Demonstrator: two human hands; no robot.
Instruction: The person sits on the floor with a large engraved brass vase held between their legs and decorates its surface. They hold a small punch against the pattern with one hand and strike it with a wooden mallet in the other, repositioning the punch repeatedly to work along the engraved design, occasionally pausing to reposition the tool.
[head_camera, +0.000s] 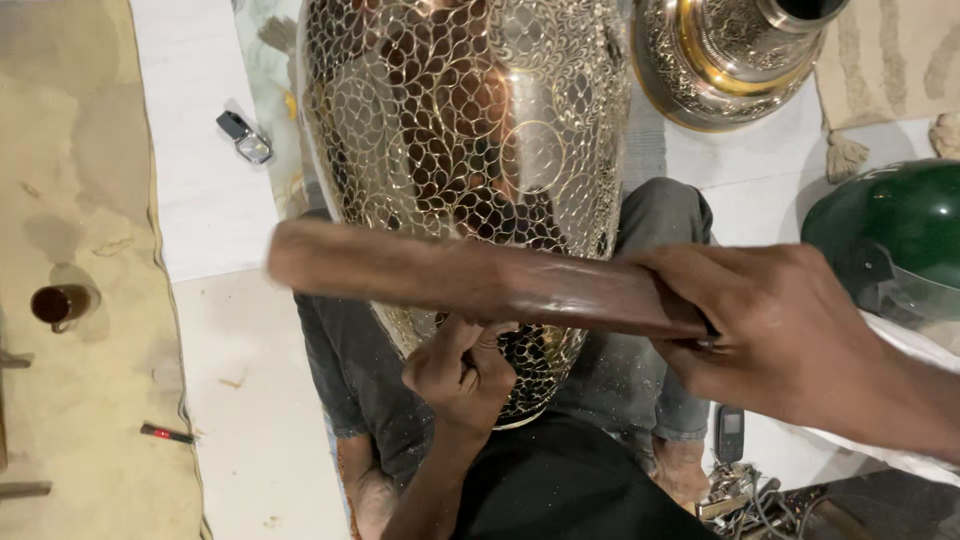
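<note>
A large brass vase (470, 130) covered in engraved circle and scale patterns lies across my lap, its neck end toward me. My right hand (790, 335) grips one end of a long brown wooden stick (450, 275), which is held level across the vase. Below the stick, my left hand (462, 372) is closed around a small thin tool whose tip presses on the vase's surface; the tool itself is mostly hidden by my fingers and the stick.
A second engraved brass vessel (725, 60) stands at the top right. A green glossy dome (890, 225) sits at the right. A small cup (60, 303) rests on the tan mat at the left, with a lighter (245, 137), a phone (731, 433) and tangled wires (745, 495) nearby.
</note>
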